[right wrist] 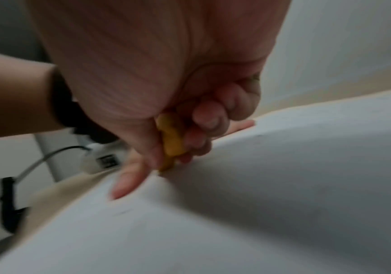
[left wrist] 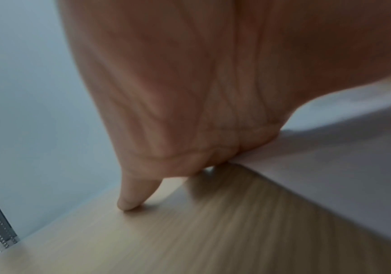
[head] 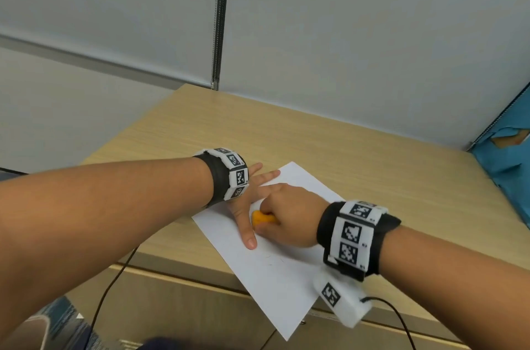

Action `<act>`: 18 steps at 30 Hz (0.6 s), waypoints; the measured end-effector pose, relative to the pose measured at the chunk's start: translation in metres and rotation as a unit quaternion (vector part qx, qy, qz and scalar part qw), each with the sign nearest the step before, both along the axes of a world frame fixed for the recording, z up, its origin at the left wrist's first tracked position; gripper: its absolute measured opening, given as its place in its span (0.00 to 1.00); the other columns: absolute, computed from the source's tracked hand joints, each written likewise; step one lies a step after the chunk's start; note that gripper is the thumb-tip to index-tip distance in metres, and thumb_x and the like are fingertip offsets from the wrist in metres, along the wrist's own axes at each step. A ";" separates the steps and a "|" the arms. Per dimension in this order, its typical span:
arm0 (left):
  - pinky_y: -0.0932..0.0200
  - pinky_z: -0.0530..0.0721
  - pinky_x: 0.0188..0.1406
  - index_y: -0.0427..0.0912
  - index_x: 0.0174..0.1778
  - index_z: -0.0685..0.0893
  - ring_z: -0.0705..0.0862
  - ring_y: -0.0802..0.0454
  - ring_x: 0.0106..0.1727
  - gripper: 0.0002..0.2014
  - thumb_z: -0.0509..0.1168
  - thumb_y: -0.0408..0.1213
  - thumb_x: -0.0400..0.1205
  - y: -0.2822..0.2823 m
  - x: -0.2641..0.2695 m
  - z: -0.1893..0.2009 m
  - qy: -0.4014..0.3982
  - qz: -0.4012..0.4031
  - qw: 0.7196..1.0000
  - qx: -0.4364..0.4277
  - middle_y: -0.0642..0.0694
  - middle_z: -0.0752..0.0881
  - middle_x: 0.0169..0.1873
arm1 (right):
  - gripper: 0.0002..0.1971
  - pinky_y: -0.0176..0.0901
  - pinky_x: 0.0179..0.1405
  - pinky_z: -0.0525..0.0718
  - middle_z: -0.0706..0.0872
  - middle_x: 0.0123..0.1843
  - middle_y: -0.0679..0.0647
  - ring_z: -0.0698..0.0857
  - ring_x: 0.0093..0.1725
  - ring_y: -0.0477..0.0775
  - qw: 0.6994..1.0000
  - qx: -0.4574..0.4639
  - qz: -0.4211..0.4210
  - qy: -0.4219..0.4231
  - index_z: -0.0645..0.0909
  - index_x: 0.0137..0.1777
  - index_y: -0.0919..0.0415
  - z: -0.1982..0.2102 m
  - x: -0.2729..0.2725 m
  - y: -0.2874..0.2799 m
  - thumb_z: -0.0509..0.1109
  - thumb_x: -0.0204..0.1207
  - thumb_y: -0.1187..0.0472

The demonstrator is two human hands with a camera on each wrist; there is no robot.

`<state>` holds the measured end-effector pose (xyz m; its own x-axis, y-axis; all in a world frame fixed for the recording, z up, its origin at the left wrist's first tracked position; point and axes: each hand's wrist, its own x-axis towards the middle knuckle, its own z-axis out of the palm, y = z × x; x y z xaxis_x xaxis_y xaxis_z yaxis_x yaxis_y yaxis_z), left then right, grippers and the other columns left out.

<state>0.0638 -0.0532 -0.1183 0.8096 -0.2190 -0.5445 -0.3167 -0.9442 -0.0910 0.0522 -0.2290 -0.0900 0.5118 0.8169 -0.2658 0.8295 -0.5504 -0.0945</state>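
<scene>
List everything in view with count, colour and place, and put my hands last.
table: one, light wood, under everything.
paper sheet: one, white, on the table, near corner overhanging the front edge.
orange object: one, orange-yellow, on the paper sheet, in the right hand.
wall: one, grey, behind the table.
blue covering: one, blue, torn, far right.
cables: two, black, below the table's front edge.
wristbands: two, black with white marker tiles, on the wrists.
left hand: one, flat on the paper sheet, fingers straight.
right hand: one, curled round the orange object.

Left hand (head: 249, 202) flat, right hand (head: 289, 216) curled
</scene>
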 end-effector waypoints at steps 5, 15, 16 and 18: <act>0.21 0.36 0.77 0.72 0.80 0.28 0.22 0.44 0.81 0.74 0.64 0.86 0.43 -0.001 -0.001 -0.002 -0.003 0.011 1.000 -0.002 0.60 0.19 0.79 | 0.15 0.44 0.32 0.76 0.79 0.38 0.52 0.80 0.36 0.54 0.991 -0.027 -0.081 -0.100 0.81 0.46 0.58 0.011 0.035 0.003 0.59 0.85 0.49; 0.21 0.37 0.77 0.72 0.79 0.27 0.21 0.38 0.81 0.73 0.71 0.82 0.49 -0.005 -0.002 0.004 0.004 0.015 1.000 0.003 0.55 0.20 0.81 | 0.16 0.47 0.37 0.81 0.76 0.36 0.50 0.81 0.39 0.55 0.993 -0.014 -0.083 -0.082 0.80 0.45 0.57 0.009 0.040 0.002 0.59 0.83 0.47; 0.21 0.37 0.77 0.71 0.80 0.27 0.21 0.37 0.81 0.73 0.70 0.83 0.48 -0.006 -0.002 0.005 0.005 0.010 1.000 0.006 0.55 0.20 0.81 | 0.16 0.48 0.40 0.84 0.77 0.35 0.50 0.82 0.39 0.56 0.997 -0.008 -0.055 -0.060 0.79 0.42 0.56 0.007 0.029 0.001 0.59 0.83 0.46; 0.22 0.37 0.78 0.68 0.80 0.25 0.22 0.37 0.81 0.73 0.72 0.80 0.52 -0.006 -0.003 0.008 0.014 0.013 1.000 0.003 0.55 0.20 0.81 | 0.17 0.51 0.44 0.86 0.79 0.34 0.50 0.82 0.38 0.55 1.000 -0.010 0.002 -0.009 0.77 0.36 0.53 0.004 -0.001 -0.004 0.61 0.82 0.45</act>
